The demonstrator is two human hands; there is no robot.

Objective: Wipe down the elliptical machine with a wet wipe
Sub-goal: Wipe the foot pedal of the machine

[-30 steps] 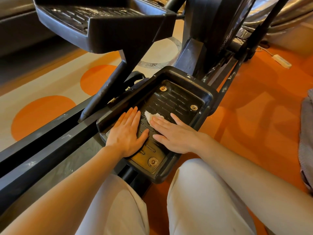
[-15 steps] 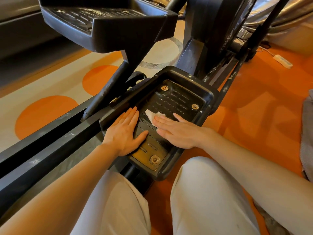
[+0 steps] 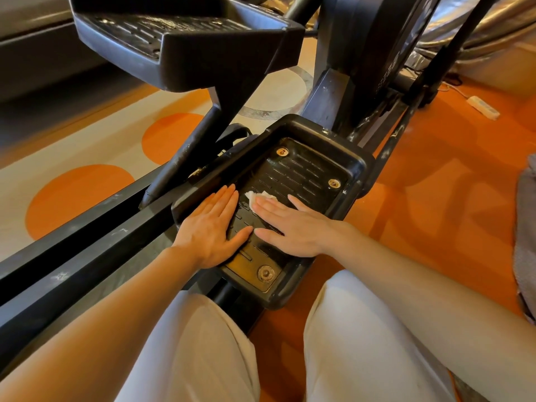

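On pedal (image 3: 304, 169), wet wipe (image 3: 256, 196) under right-hand fingers (image 3: 268, 205)

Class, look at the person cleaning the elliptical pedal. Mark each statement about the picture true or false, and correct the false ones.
1. The right hand presses the white wipe flat on the near pedal. True.
2. The left hand holds a spray bottle. False: it lies flat on the pedal's left side and holds nothing.
3. The other pedal sits higher than the one being wiped. True.
4. The floor to the right of the machine is blue. False: it is orange.
5. The wipe covers the whole pedal. False: only a small part shows beyond the fingertips, and most of the ribbed surface is bare.
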